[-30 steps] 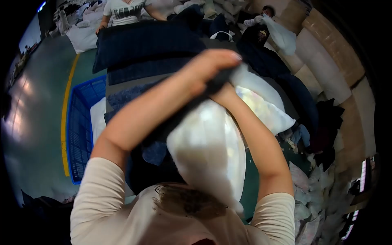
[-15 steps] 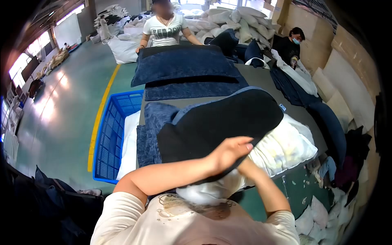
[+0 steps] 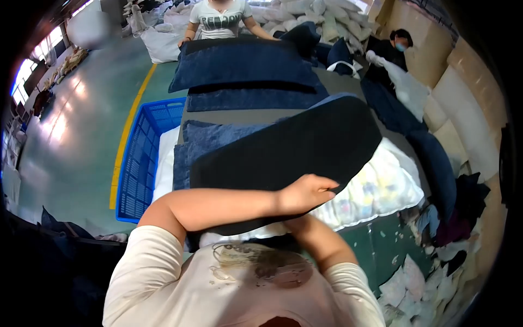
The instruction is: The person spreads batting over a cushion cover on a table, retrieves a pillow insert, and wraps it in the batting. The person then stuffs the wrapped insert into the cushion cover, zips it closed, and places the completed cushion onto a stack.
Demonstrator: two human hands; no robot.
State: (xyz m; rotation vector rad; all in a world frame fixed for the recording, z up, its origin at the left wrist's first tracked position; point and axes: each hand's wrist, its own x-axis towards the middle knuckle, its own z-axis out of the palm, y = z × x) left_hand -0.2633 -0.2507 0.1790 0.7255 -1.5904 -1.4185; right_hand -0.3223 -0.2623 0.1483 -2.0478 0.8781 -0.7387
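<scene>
The left hand [image 3: 309, 194] was clamped on the black cover [image 3: 289, 158] at its near right edge; the right hand was hidden below, so its grip could not be told. The cover slanted over the table's [image 3: 223, 115] near edge, partly upon a white pillow [image 3: 381, 188]. At the left edge, a blue crate [image 3: 124, 188] contained white material [image 3: 165, 166]. Farther, a narrow bare strip crossed the table.

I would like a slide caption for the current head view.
Left hand gripping the edge of a black cloth that partly covers a white pillow.
</scene>
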